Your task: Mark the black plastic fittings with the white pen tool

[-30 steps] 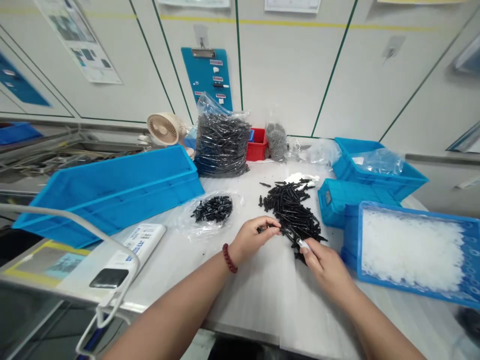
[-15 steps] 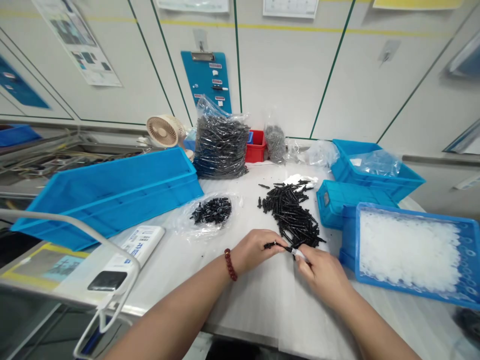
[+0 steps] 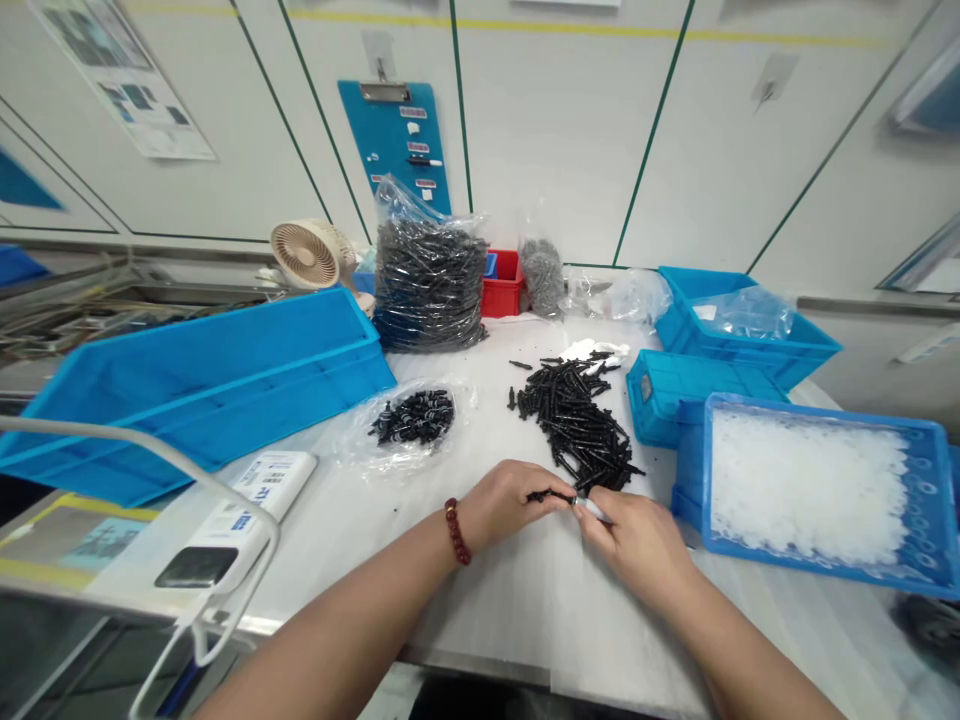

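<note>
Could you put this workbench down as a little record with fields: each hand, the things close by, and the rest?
Left hand: pinches thin black parts
Right hand: grips a pale cylindrical piece, its tip at the left hand's fingers
Just beyond the hands: loose pile of black parts
Left of the pile: small black pieces on clear plastic
Right of the pile: blue bin holding white pieces
Rest: large filled bag, red bin, fan
On the wall: blue clipboard
</note>
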Motion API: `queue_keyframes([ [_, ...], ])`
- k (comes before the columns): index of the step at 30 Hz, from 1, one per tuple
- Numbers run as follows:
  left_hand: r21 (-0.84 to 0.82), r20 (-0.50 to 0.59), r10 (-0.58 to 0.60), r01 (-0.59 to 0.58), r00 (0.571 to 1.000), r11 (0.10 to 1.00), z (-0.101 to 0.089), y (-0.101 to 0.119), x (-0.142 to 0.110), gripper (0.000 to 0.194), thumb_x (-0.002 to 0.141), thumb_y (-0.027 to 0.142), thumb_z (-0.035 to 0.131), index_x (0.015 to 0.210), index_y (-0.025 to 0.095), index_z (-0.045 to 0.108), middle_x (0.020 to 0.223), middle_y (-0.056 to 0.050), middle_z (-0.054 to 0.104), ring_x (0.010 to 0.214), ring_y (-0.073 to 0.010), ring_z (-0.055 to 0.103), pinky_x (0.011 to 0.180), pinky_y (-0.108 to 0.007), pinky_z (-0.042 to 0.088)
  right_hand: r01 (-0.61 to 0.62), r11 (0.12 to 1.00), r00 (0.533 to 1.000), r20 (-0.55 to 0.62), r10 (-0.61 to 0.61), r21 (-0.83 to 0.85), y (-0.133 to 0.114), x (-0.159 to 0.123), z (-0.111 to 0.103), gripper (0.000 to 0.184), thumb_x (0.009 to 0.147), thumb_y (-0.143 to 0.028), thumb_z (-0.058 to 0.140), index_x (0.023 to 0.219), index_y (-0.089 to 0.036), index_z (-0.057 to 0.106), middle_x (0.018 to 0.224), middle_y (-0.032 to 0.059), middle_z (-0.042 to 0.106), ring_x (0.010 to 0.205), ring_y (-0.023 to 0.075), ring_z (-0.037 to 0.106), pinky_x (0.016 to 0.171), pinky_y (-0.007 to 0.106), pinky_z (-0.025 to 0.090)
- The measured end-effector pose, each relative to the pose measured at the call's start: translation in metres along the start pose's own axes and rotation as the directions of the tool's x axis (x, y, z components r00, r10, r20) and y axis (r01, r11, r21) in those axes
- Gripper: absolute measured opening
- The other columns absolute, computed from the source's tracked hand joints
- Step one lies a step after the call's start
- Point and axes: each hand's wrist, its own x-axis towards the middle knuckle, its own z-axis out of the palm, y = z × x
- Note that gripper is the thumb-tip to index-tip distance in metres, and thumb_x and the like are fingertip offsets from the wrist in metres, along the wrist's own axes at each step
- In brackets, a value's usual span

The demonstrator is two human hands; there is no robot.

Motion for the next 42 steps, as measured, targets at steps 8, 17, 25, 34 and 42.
queue_keyframes([
  [8, -0.08, 0.054, -0.084, 0.088, 0.995, 0.993, -0.002, 0.0, 0.002, 0.019, 0.087, 0.026, 0.053, 0.097, 0.018, 0.067, 0.089, -0.003, 0.069, 0.078, -0.0118, 0.063, 0.074, -0.02, 0.05, 0.074, 0.988, 0.997, 0.005, -0.075, 0.136, 0.001, 0.001, -0.001, 0.016, 0.086, -0.021, 0.04, 0.08, -0.02, 0.055, 0.072, 0.0002, 0.06, 0.065, 0.0153, 0.053, 0.056, 0.024, 0.026],
  [17, -0.095, 0.038, -0.128, 0.131, 0.991, 0.987, -0.003, 0.001, 0.001, 0.017, 0.086, 0.025, 0.054, 0.094, 0.018, 0.067, 0.088, -0.003, 0.069, 0.079, -0.0117, 0.063, 0.074, -0.02, 0.05, 0.051, 0.996, 0.999, -0.009, -0.051, 0.079, 0.002, 0.001, 0.0, 0.015, 0.083, -0.02, 0.042, 0.075, -0.02, 0.054, 0.066, -0.0008, 0.058, 0.062, 0.0143, 0.052, 0.054, 0.024, 0.023],
  [25, -0.083, 0.034, -0.116, 0.119, 0.993, 0.989, -0.003, 0.003, 0.002, 0.016, 0.086, 0.024, 0.053, 0.094, 0.017, 0.066, 0.087, -0.003, 0.069, 0.078, -0.0119, 0.063, 0.073, -0.02, 0.05, 0.006, 1.0, 0.999, -0.034, -0.005, 0.024, 0.0, 0.001, -0.002, 0.028, 0.087, -0.033, 0.045, 0.063, -0.019, 0.05, 0.058, -0.0006, 0.054, 0.055, 0.0135, 0.049, 0.049, 0.025, 0.018],
  [34, -0.137, 0.015, -0.112, 0.113, 0.994, 0.984, -0.005, 0.004, 0.002, 0.015, 0.085, 0.023, 0.055, 0.092, 0.016, 0.067, 0.084, -0.004, 0.068, 0.075, -0.0113, 0.062, 0.071, -0.019, 0.048, -0.081, 0.996, 0.997, -0.021, 0.081, -0.022, 0.0, 0.002, -0.001, 0.027, 0.086, -0.034, 0.048, 0.063, -0.019, 0.049, 0.06, -0.0007, 0.057, 0.057, 0.0132, 0.05, 0.049, 0.024, 0.015],
  [42, -0.507, 0.051, -0.563, 0.507, 0.825, 0.697, -0.013, 0.002, 0.008, 0.024, 0.079, 0.034, 0.056, 0.089, 0.012, 0.061, 0.067, 0.0, 0.057, 0.045, -0.005, 0.043, 0.04, -0.016, 0.033, -0.122, 0.991, 0.987, -0.101, 0.126, 0.049, 0.011, 0.005, -0.001, 0.031, 0.091, -0.038, 0.035, 0.069, -0.02, 0.049, 0.058, -0.0004, 0.054, 0.054, 0.0148, 0.049, 0.049, 0.024, 0.019],
])
